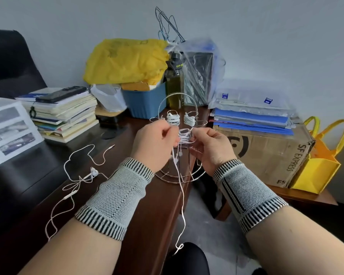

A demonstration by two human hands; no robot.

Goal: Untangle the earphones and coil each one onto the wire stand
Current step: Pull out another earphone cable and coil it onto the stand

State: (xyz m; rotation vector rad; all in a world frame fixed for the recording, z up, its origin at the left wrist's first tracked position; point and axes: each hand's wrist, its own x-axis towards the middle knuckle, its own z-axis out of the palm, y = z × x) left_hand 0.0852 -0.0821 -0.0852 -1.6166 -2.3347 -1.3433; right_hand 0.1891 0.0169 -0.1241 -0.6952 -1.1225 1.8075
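Done: two coiled earphones (173, 119) on wire stand (180, 135) | Now: my left hand (154, 143) and right hand (212, 147) fingers pinch a third cord (182, 197) at its middle | Left: loose earphone (81, 175) on counter (151, 205), 8 o'clock of stand.

even soft daylight | faint shadows | edges bowed, wide-angle | fine detail perhaps blurred
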